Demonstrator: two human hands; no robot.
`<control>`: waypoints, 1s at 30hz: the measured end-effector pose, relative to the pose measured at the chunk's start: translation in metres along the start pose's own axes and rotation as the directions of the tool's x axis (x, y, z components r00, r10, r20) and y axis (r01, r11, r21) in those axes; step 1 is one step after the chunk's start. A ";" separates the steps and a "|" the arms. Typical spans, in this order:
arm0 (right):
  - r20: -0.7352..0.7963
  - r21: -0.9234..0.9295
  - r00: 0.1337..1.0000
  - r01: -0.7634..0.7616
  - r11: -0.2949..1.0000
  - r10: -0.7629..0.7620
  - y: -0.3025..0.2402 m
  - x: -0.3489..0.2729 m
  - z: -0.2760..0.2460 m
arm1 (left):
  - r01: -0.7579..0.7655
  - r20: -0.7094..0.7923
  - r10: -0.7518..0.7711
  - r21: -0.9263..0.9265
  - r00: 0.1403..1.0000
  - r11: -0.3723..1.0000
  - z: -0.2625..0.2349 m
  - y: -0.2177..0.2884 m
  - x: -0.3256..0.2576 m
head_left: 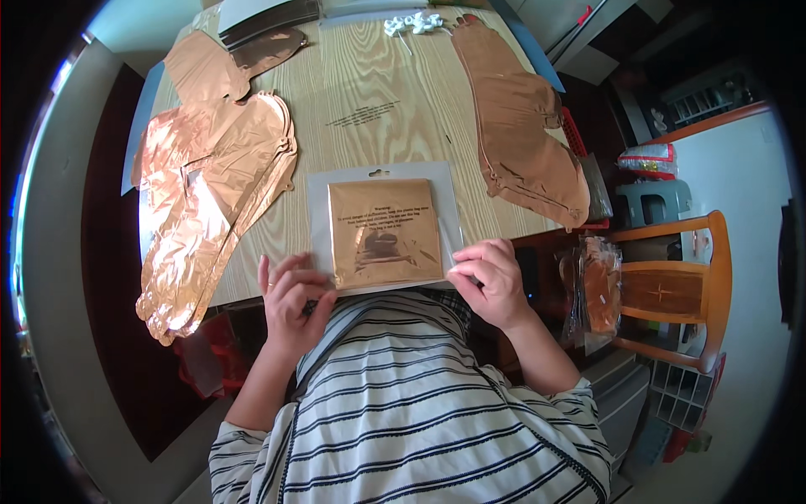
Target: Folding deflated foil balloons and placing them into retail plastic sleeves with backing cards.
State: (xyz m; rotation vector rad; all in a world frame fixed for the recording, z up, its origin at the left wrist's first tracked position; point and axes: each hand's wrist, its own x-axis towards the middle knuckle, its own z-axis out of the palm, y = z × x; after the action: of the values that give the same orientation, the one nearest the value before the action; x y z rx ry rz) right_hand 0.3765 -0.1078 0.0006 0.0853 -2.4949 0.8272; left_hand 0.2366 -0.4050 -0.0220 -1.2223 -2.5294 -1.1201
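Note:
A clear plastic bag (pixel 460 210) with a hang hole lies at the table's near edge, right in front of me. Inside it is a flat, square-folded copper foil sheet (pixel 386 197), seen through print on the bag. My left hand (pixel 294 294) has thumb and fingers closed at the bag's lower left corner, the little finger raised. At the lower right edge, my right hand (pixel 495 281) pinches the plastic between thumb and forefinger. Large uninflated copper foil balloons (pixel 201 181) are stacked to the left, and more flat foil balloons (pixel 520 118) lie to the right.
The wood-grain table (pixel 361 67) holds a cluster of small white pieces (pixel 413 23) at its far side and a dark stack (pixel 269 25) at far left. A wooden chair (pixel 672 286) with bagged copper foil (pixel 600 286) stands at right, near a grey-green stool (pixel 653 202).

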 end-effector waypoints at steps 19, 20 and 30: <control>0.068 -0.228 0.796 -0.574 0.786 0.601 -0.021 0.026 0.010 | 0.154 -0.051 -0.155 -0.019 0.987 0.988 -0.008 -0.007 0.014; 0.111 -0.236 0.778 -0.583 0.777 0.618 -0.023 0.026 0.009 | 0.157 -0.102 -0.160 -0.044 0.982 0.987 -0.006 -0.005 0.012; 0.140 0.769 0.803 -0.457 0.447 0.580 -0.034 0.015 0.002 | 0.397 0.096 -0.436 -0.616 0.895 0.680 -0.004 0.004 -0.051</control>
State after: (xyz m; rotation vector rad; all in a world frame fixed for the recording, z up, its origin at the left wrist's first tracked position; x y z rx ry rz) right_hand 0.3703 -0.1350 0.0249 -0.4752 -1.8120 2.0699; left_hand 0.2728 -0.4381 -0.0371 -0.6496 -2.5323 -2.2043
